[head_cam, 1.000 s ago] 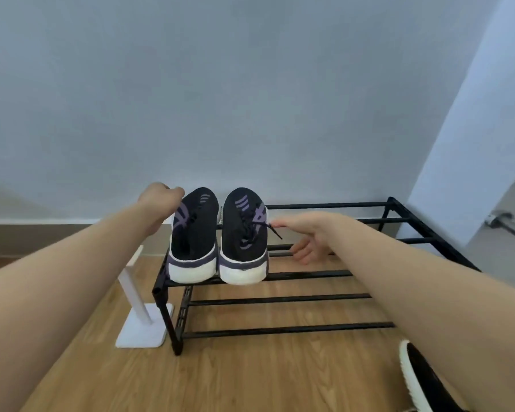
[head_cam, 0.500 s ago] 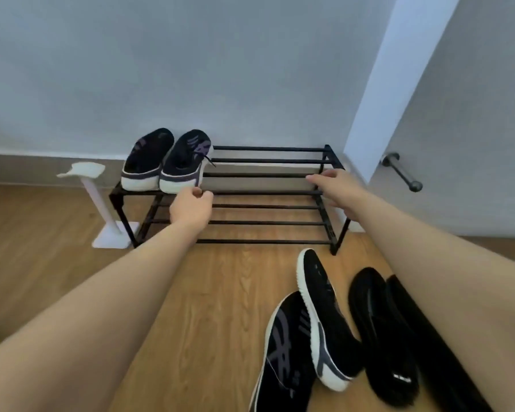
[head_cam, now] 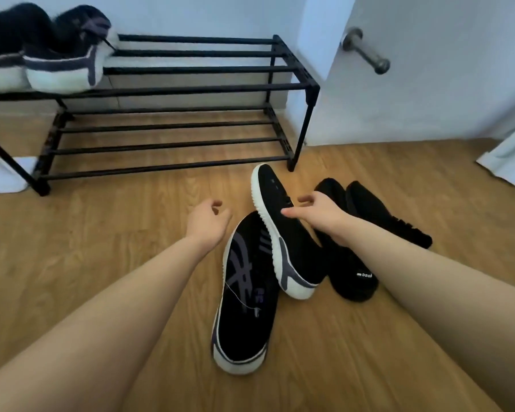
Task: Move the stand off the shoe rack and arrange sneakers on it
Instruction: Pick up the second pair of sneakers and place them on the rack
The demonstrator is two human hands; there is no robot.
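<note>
A black shoe rack (head_cam: 173, 90) with two tiers of bars stands against the wall, well beyond both hands. Two sneakers (head_cam: 66, 55) sit side by side on the left end of its top tier, heels toward the camera, blurred. Below that end, at the left edge of view, the white base of the stand (head_cam: 0, 176) rests on the wooden floor (head_cam: 101, 248) just outside the rack's leg.

Four more shoes lie on the floor between and under the hands. The left hand (head_cam: 207, 223) hovers with fingers loosely curled and half open, holding nothing, just left of a black sneaker with a grey pattern (head_cam: 246, 295) lying lengthwise. The right hand (head_cam: 315, 215) is spread part open, thumb and fingers reaching over a second black sneaker with a white sole (head_cam: 283, 233), which leans across the first; whether it touches the shoe cannot be told. Just right of that hand lies a pair of plain black shoes (head_cam: 366, 233). Beyond them a metal door stop (head_cam: 366, 52) juts from the white wall.
</note>
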